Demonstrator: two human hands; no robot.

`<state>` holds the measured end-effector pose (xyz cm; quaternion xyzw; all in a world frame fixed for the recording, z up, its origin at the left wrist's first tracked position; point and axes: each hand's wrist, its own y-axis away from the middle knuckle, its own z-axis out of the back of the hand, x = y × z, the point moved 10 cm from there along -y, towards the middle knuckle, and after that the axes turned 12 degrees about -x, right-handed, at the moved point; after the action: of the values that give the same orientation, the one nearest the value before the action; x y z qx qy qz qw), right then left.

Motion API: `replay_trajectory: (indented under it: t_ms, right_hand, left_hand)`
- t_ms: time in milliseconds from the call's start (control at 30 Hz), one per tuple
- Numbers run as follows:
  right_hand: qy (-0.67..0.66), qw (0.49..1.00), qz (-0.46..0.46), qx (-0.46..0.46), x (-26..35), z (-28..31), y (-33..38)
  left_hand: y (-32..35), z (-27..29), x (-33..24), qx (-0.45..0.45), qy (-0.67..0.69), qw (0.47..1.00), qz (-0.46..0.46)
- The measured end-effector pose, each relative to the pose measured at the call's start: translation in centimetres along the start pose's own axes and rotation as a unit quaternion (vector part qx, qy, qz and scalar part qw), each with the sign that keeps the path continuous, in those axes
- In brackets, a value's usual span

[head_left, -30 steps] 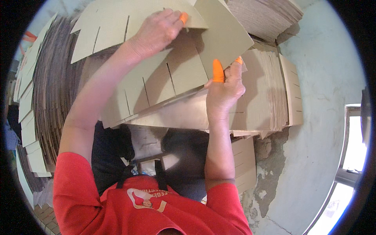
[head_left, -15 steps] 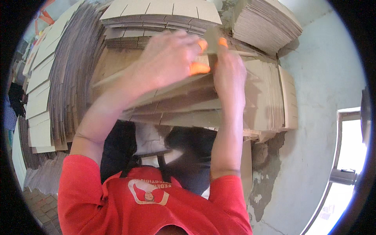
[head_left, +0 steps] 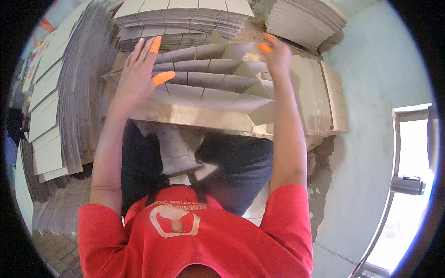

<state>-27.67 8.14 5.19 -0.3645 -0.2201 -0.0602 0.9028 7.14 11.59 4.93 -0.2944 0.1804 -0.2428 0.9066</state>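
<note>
Over wooden board (head_left: 194, 118), left fingers (head_left: 155, 45) now spread by cardboard partition (head_left: 211, 92); right fingers (head_left: 266, 47) moved apart, grip unclear.

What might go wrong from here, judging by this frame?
The slotted strips might shift if the left hand at their left end presses unevenly. The right hand, beside the angled card pieces, could bend a protruding corner. The left-side card stack, its edges uneven, might slide if the left forearm knocks it.

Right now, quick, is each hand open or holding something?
Left hand: open, at the left end of the cardboard strips.
Right hand: blurred, near their right end; grip cannot be told.
</note>
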Motion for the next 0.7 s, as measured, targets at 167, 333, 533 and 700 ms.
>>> replay_trajectory:
  t_ms: [167, 333, 533, 700]
  right_hand:
    - [0.396, 0.916, -0.034, -0.059, -12.0, 12.2, 7.9]
    - [0.483, 0.866, -0.118, 0.059, -20.2, 15.8, 14.7]
    - [0.391, 0.917, -0.075, -0.027, -21.2, 18.2, 13.9]
    - [0.332, 0.927, -0.110, -0.136, -21.1, 22.5, 11.6]
  left_hand:
    - [2.0, -5.8, 3.8, 0.121, -0.082, 0.989, -0.016]
    - [0.8, -5.1, 3.6, 0.066, -0.055, 0.996, -0.014]
    - [1.1, -0.2, -2.6, -0.057, 0.094, 0.993, -0.041]
    - [2.2, -0.7, -7.3, -0.029, 0.159, 0.980, -0.112]
